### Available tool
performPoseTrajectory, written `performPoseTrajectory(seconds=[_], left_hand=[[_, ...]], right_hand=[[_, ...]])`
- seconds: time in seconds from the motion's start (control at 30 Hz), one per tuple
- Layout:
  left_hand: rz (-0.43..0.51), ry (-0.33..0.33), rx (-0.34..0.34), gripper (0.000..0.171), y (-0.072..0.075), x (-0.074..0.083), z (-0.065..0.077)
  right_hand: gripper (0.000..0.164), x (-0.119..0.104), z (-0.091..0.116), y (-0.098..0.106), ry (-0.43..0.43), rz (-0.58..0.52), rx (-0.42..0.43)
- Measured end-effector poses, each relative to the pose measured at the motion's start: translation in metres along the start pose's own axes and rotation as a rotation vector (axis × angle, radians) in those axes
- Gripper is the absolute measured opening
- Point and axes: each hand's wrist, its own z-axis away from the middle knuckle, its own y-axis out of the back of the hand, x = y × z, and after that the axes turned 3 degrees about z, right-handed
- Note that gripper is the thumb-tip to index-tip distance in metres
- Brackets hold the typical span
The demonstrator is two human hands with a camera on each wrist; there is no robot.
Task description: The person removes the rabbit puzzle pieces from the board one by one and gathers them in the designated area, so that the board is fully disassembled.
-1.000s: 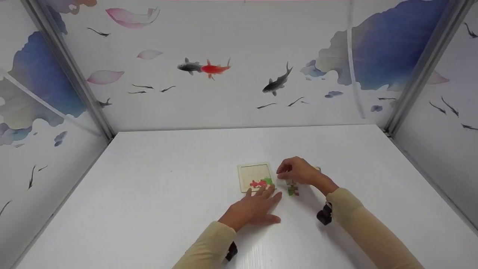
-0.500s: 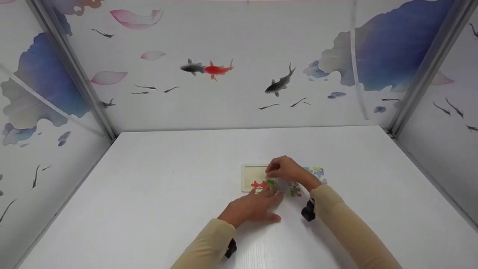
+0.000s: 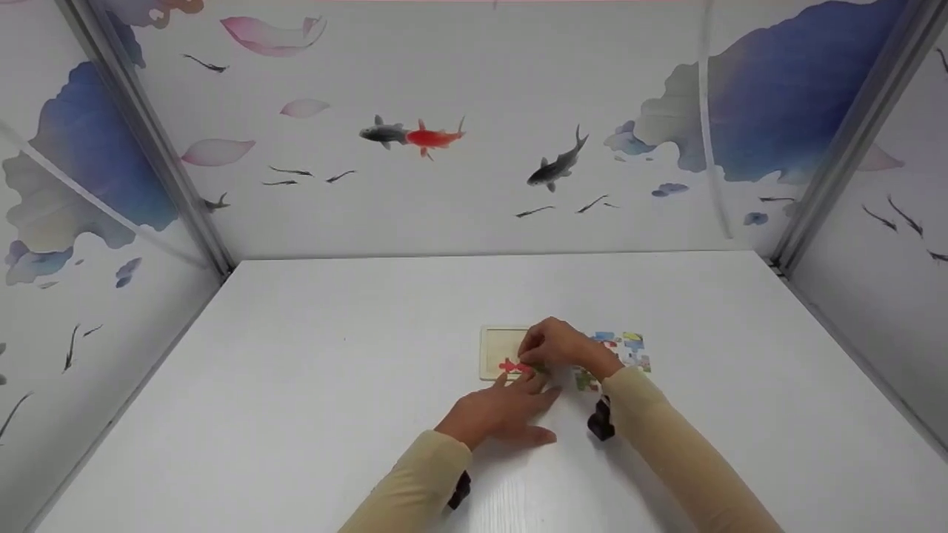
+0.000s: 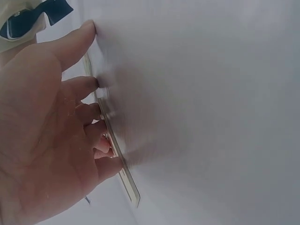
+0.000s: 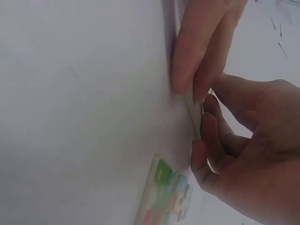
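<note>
A shallow wooden puzzle tray (image 3: 485,354) lies on the white table, with red puzzle pieces (image 3: 509,366) along its near side. My left hand (image 3: 498,414) rests with spread fingers on the tray's near edge; in the left wrist view its fingertips (image 4: 111,165) meet the tray's rim (image 4: 129,185). Over the tray's right half, my right hand (image 3: 555,344) has thumb and fingers brought together, pinching a puzzle piece mostly hidden behind them. The right wrist view shows its curled fingers (image 5: 213,133) right at the tray's edge, beside the left fingers (image 5: 192,51).
Loose puzzle pieces (image 3: 633,348) in blue, yellow and red lie right of the tray, partly behind the right forearm. A green-patterned piece (image 3: 586,380) lies closer to me. White panels with painted fish (image 3: 433,138) enclose the table's back and sides.
My right hand has moved left from beside the loose pieces to over the tray, then lowered toward me. More loose pieces show behind it. The left hand stays on the tray's near edge.
</note>
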Motion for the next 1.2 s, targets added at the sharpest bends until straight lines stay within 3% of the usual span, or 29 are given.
performPoseTrajectory(seconds=[0.3, 0.6, 0.87, 1.2], left_hand=[[-0.041, -0.006, 0.002, 0.075, 0.005, 0.003, -0.004], [-0.008, 0.0, -0.006, 0.076, 0.005, 0.003, -0.002], [0.03, 0.013, 0.014, 0.074, 0.001, 0.0, -0.001], [0.04, 0.021, 0.005, 0.075, 0.003, 0.004, -0.001]], right_hand=[[0.008, -0.002, 0.001, 0.002, 0.003, 0.008, -0.006], [0.008, -0.006, 0.005, 0.008, 0.042, -0.017, 0.041], [0.009, 0.001, 0.033, 0.035, 0.122, -0.059, 0.068], [0.009, 0.041, 0.076, 0.055, 0.048, 0.022, 0.084]])
